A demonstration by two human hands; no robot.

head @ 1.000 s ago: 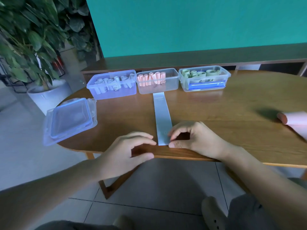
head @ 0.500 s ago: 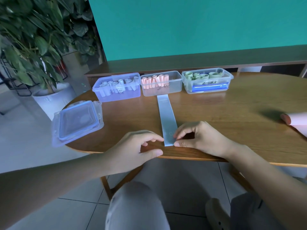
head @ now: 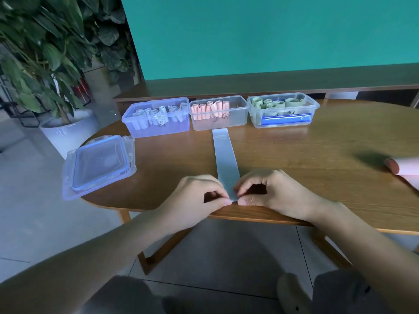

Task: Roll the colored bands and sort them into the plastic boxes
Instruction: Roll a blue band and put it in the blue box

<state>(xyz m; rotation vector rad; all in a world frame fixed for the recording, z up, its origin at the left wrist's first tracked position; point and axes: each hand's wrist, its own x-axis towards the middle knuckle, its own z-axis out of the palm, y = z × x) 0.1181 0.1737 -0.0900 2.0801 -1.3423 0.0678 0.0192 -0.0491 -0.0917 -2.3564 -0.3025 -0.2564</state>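
Observation:
A pale blue band (head: 224,155) lies flat on the wooden table (head: 306,150), running from the middle box toward me. My left hand (head: 195,198) and my right hand (head: 274,193) pinch its near end at the table's front edge, thumbs and forefingers on either side. Three plastic boxes stand in a row at the back. The bluish box (head: 156,128) holds several pale blue rolls, the clear middle box (head: 235,116) holds pink rolls, and the right box (head: 283,121) holds green rolls.
A clear lid with a blue seal (head: 99,164) lies at the table's left edge. Pink bands (head: 405,168), partly rolled, sit at the right edge of view. A potted plant (head: 45,64) stands left of the table, a wooden bench behind it.
My left hand has moved right and closed onto the band's near end, joining the right hand. The camera has shifted slightly closer.

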